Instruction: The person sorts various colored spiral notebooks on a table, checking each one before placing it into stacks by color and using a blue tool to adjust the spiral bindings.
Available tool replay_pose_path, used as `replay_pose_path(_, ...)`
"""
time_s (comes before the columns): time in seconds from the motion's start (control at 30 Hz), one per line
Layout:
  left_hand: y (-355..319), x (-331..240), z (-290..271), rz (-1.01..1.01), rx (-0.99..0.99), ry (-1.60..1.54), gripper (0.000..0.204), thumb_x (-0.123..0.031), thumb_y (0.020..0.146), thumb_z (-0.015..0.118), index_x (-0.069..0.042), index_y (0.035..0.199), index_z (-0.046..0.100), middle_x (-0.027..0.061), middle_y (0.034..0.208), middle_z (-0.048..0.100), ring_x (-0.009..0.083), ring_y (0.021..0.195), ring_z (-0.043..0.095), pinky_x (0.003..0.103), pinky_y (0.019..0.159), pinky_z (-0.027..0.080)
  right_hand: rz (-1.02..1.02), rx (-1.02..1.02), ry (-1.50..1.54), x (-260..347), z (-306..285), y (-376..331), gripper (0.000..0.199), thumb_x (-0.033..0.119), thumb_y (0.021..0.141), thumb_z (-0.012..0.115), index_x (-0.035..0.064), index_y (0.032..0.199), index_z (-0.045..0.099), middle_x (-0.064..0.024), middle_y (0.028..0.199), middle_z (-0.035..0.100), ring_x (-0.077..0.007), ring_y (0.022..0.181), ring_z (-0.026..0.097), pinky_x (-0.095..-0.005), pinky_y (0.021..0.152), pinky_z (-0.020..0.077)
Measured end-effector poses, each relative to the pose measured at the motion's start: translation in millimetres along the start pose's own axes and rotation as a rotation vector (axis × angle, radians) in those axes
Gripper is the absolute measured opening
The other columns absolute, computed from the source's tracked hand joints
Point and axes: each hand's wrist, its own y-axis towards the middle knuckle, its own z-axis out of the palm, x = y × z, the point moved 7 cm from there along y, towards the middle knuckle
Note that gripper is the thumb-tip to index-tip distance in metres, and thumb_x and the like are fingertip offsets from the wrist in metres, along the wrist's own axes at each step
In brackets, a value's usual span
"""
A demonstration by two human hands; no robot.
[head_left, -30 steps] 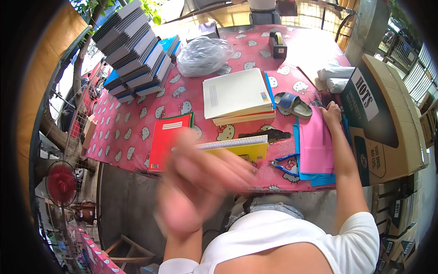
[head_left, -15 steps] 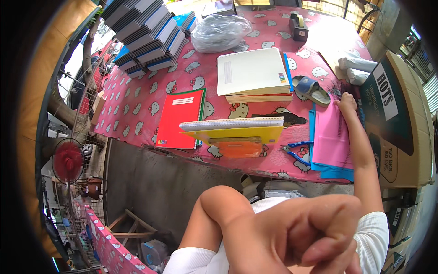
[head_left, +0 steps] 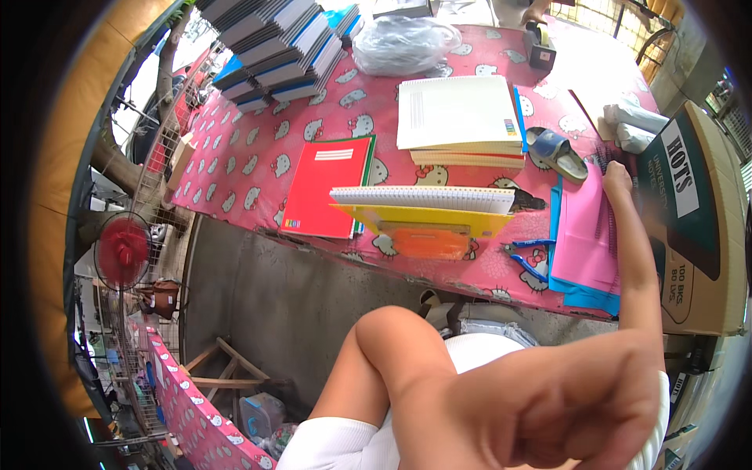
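Note:
My right hand [head_left: 617,182] reaches out to the dark plastic spiral coils [head_left: 609,207] along the right side of some pink sheets [head_left: 581,239]. Its fingers are closed there, but what they pinch is hidden. Blue sheets [head_left: 583,299] stick out under the pink ones. Bent across my body, my left hand [head_left: 580,407] is close to the camera, blurred, its fingers curled with nothing visible in them. Left of the sheets lie blue-handled cutters [head_left: 529,260]. A yellow-covered notebook [head_left: 419,219] with spiral-edged pages stands by an orange block [head_left: 429,244].
Red notebooks [head_left: 329,188], a stack of white-covered notebooks [head_left: 458,113], a blue slipper [head_left: 558,154] and a plastic bag [head_left: 406,45] lie on the pink table. Tall notebook piles [head_left: 274,59] stand far left. A tape dispenser [head_left: 540,48] sits behind; a large carton [head_left: 697,227] stands right.
The view has shifted, so the table's things appear further right. My right hand stays by the coils. My left hand has moved slightly right, its fingers still curled.

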Motion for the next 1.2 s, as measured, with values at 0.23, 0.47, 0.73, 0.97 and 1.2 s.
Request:
replay_pose_path(0.23, -0.4, -28.7, -22.7, -0.288, -0.123, 0.151, 0.019, -0.014, 0.088, 0.064, 0.000, 0.093, 0.052, 0.0079, 0.070, 0.058, 0.0181, 0.064, 0.056, 0.042, 0.091, 0.043, 0.046, -0.106, 0.129, -9.4, -23.9, -1.9, 0.022, 0.011, 0.083, 0.057, 0.0038, 0.102, 0.065, -0.0213, 0.110, 0.063, -0.0366, 0.104, 0.061, -0.0464, 0.089, 0.0494)
replay_pose_path(0.47, 0.5, -11.8, -16.1, -0.231, -0.222, 0.306, 0.044, -0.037, 0.086, 0.067, 0.006, 0.086, 0.058, 0.0059, 0.068, 0.057, 0.0185, 0.065, 0.055, 0.039, 0.081, 0.039, -0.153, -0.321, 0.313, 7.3, -54.4, -27.2, 0.021, 0.006, 0.074, 0.059, 0.0004, 0.094, 0.059, -0.0221, 0.100, 0.057, -0.0396, 0.095, 0.059, -0.0464, 0.082, 0.0475)
replay_pose_path(0.73, -1.4, -29.4, 6.1, 0.144, 0.195, 0.720, 0.027, -0.014, 0.082, 0.055, -0.001, 0.061, 0.043, 0.0101, 0.061, 0.047, 0.0258, 0.057, 0.046, 0.045, 0.075, 0.037, -0.474, -0.416, 0.662, 62.9, -104.8, -135.7, 0.017, 0.001, 0.074, 0.068, -0.0010, 0.089, 0.060, -0.0159, 0.087, 0.059, -0.0298, 0.074, 0.061, -0.0376, 0.069, 0.0480)
replay_pose_path(0.97, 7.6, -50.2, -27.9, -0.001, 0.244, 0.963, 0.019, -0.016, 0.079, 0.060, -0.006, 0.065, 0.052, 0.0054, 0.067, 0.051, 0.0261, 0.068, 0.052, 0.043, 0.083, 0.037, -0.491, -0.210, 0.975, 81.8, -106.0, -192.7, 0.025, 0.005, 0.081, 0.067, 0.0024, 0.106, 0.065, -0.0084, 0.081, 0.062, -0.0123, 0.069, 0.058, -0.0267, 0.065, 0.0457)
replay_pose_path(1.2, -6.7, -44.5, -144.5, -0.230, 0.231, 2.471, 0.033, -0.038, 0.091, 0.054, -0.006, 0.100, 0.055, 0.0074, 0.102, 0.061, 0.0260, 0.102, 0.054, 0.046, 0.098, 0.028, -0.789, -0.013, 1.287, 99.6, -107.2, -225.4, 0.042, 0.013, 0.086, 0.068, 0.0002, 0.125, 0.057, 0.0028, 0.076, 0.058, -0.0059, 0.069, 0.054, -0.0185, 0.058, 0.0416)
